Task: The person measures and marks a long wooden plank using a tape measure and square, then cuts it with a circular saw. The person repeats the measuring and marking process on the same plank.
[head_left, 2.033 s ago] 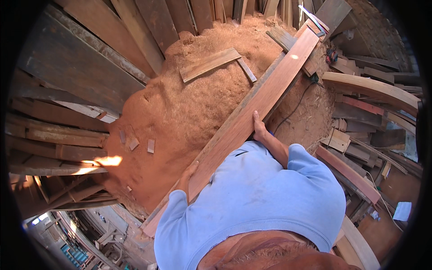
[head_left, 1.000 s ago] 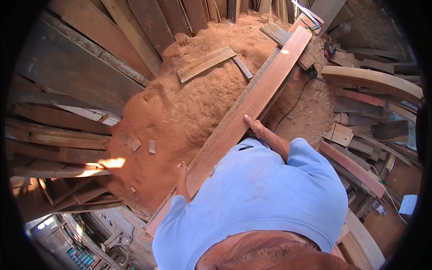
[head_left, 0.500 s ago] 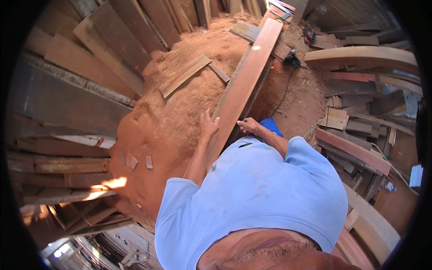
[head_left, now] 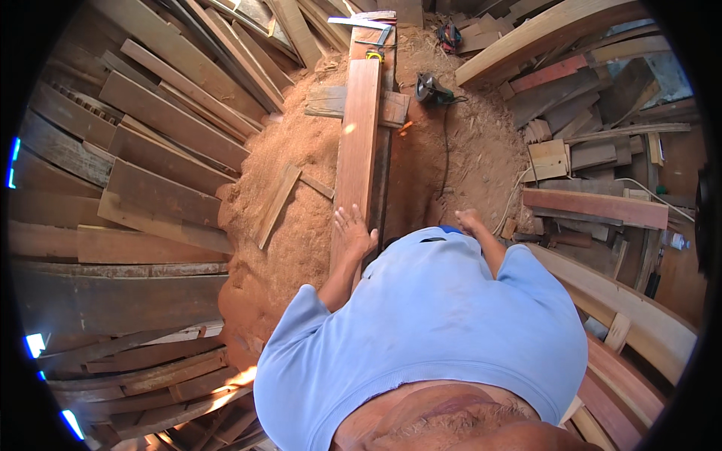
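Note:
A long reddish-brown plank (head_left: 362,143) stretches away from my body, resting on a darker beam. My left hand (head_left: 355,231) lies on the plank's near part, fingers outstretched and apart. Off to the right of the plank, above the ground, is my right hand (head_left: 471,222), its fingers curled closed; whatever it may hold is hidden. At the plank's far end sit a yellow and black tape measure (head_left: 375,55) and a white and blue straight-edged tool (head_left: 361,24).
A weathered crosspiece (head_left: 325,102) sits under the plank. To its right a dark corded power tool (head_left: 432,89) stands on the sawdust-covered ground (head_left: 481,143). Loose offcuts (head_left: 280,206) lie left. Stacked boards (head_left: 169,188) line the left, and curved timbers (head_left: 549,37) the right.
My right hand has moved right, away from the plank's edge. The left hand has flattened with its fingers spread on the plank. The whole view has turned, so the plank appears more upright.

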`<action>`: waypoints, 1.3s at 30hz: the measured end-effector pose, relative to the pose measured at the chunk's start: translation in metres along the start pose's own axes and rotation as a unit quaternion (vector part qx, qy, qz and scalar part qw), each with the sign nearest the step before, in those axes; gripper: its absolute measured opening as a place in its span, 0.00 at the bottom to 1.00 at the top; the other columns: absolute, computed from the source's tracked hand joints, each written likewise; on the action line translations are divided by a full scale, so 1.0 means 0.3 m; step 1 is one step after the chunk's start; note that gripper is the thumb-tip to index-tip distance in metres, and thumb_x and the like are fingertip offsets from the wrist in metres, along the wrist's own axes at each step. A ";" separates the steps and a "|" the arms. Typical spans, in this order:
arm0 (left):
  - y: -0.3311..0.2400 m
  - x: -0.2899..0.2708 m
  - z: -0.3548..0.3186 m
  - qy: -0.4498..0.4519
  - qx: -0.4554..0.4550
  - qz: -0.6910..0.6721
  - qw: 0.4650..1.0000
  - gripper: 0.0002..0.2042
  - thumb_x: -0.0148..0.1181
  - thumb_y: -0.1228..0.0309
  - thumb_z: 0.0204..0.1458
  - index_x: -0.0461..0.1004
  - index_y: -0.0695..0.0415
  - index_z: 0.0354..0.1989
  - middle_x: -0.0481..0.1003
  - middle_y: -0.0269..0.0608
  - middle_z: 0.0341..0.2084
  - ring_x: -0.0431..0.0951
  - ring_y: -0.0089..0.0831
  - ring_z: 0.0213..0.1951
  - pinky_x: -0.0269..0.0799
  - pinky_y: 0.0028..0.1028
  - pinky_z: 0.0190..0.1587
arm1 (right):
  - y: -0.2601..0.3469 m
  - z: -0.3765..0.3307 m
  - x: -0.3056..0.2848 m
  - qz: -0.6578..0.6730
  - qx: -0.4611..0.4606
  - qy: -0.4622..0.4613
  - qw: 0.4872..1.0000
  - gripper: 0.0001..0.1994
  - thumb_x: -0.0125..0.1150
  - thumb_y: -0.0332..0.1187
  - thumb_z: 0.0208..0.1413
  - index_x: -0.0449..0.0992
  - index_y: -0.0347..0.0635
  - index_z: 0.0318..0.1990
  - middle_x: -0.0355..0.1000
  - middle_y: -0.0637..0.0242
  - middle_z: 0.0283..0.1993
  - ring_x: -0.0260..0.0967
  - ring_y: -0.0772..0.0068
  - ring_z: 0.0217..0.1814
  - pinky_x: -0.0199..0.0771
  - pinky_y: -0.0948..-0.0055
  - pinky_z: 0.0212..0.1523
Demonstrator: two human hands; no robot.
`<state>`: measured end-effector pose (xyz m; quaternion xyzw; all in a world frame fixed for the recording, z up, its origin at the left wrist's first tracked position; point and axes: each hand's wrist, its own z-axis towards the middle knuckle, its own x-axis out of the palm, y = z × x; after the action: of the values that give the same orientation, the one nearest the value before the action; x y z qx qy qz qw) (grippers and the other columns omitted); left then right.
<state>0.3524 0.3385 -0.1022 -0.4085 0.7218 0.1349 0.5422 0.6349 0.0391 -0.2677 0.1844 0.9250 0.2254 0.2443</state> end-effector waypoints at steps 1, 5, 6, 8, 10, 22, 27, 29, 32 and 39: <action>-0.047 0.001 0.028 0.006 0.013 -0.008 1.000 0.55 0.67 0.56 0.51 0.36 0.66 0.79 0.33 0.84 0.74 0.30 0.77 0.76 0.28 0.64 0.76 | -0.134 0.071 -0.093 -0.089 0.002 -0.051 0.995 0.21 0.65 0.47 0.62 0.82 0.34 0.29 0.79 0.57 0.31 0.76 0.64 0.28 0.74 0.60 0.28; -0.024 0.008 0.031 -0.015 -0.063 0.020 0.998 0.55 0.66 0.54 0.50 0.36 0.63 0.79 0.35 0.88 0.72 0.32 0.82 0.74 0.30 0.65 0.75 | -0.034 0.054 -0.229 -0.186 0.036 -0.063 0.980 0.27 0.63 0.51 0.60 0.82 0.28 0.47 0.77 0.37 0.51 0.76 0.42 0.56 0.75 0.53 0.54; -0.051 -0.007 0.052 -0.007 -0.082 0.015 0.996 0.55 0.66 0.54 0.50 0.36 0.62 0.80 0.35 0.89 0.72 0.33 0.83 0.74 0.30 0.66 0.75 | -0.028 0.066 -0.270 -0.184 0.059 -0.059 0.979 0.30 0.62 0.52 0.59 0.81 0.26 0.51 0.75 0.33 0.57 0.73 0.36 0.63 0.74 0.52 0.61; -0.097 -0.040 0.109 0.007 -0.123 0.008 0.992 0.54 0.66 0.53 0.50 0.37 0.61 0.80 0.37 0.91 0.71 0.35 0.85 0.73 0.32 0.67 0.74 | 0.011 0.113 -0.322 -0.134 0.082 -0.076 0.985 0.31 0.62 0.52 0.59 0.80 0.26 0.53 0.75 0.34 0.58 0.73 0.37 0.64 0.73 0.52 0.61; -0.133 -0.080 0.183 0.009 -0.110 -0.006 0.994 0.53 0.65 0.53 0.51 0.40 0.61 0.79 0.38 0.90 0.71 0.36 0.84 0.73 0.34 0.66 0.75 | 0.069 0.193 -0.362 -0.100 0.087 -0.091 0.987 0.27 0.63 0.51 0.60 0.80 0.28 0.47 0.75 0.41 0.48 0.73 0.45 0.51 0.72 0.53 0.49; -0.388 -0.339 0.911 0.034 0.068 0.064 0.995 0.48 0.63 0.52 0.55 0.46 0.66 0.77 0.44 0.76 0.75 0.42 0.69 0.77 0.38 0.55 0.78 | 0.785 0.362 -0.293 -0.050 -0.155 -0.036 0.986 0.20 0.66 0.50 0.59 0.84 0.38 0.40 0.81 0.58 0.31 0.79 0.65 0.33 0.79 0.60 0.35; -0.329 -0.384 1.406 0.006 0.178 0.106 0.978 0.53 0.63 0.46 0.54 0.41 0.63 0.79 0.42 0.73 0.76 0.40 0.69 0.77 0.41 0.57 0.76 | 0.827 0.269 -0.353 -0.001 -0.071 -0.150 0.986 0.20 0.64 0.50 0.59 0.83 0.39 0.37 0.82 0.52 0.33 0.81 0.55 0.37 0.81 0.55 0.41; -0.320 -0.420 1.634 0.028 0.180 0.133 0.974 0.57 0.65 0.43 0.51 0.37 0.61 0.80 0.39 0.72 0.77 0.37 0.71 0.77 0.40 0.62 0.75 | 0.767 0.268 -0.388 -0.009 -0.017 -0.186 0.982 0.21 0.63 0.51 0.60 0.84 0.39 0.35 0.82 0.52 0.34 0.82 0.55 0.39 0.81 0.55 0.44; -0.354 -0.519 1.815 0.042 0.162 0.129 0.978 0.54 0.63 0.41 0.52 0.44 0.59 0.79 0.46 0.69 0.76 0.40 0.70 0.77 0.39 0.61 0.76 | 0.682 0.179 -0.355 0.091 0.048 -0.259 0.960 0.21 0.61 0.52 0.60 0.85 0.41 0.34 0.82 0.50 0.37 0.82 0.51 0.43 0.80 0.54 0.48; -0.434 -0.422 1.872 -0.006 0.170 0.157 0.973 0.37 0.61 0.40 0.53 0.67 0.51 0.64 0.67 0.60 0.61 0.61 0.62 0.67 0.55 0.60 0.66 | 0.316 0.140 -0.110 0.048 0.170 -0.275 0.945 0.26 0.55 0.54 0.62 0.85 0.36 0.43 0.80 0.46 0.49 0.79 0.44 0.54 0.79 0.52 0.54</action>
<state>0.8357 0.6708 -0.1679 -0.1912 0.7862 0.0959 0.5797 0.7059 0.1166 -0.2402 0.3218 0.8364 0.0169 0.4434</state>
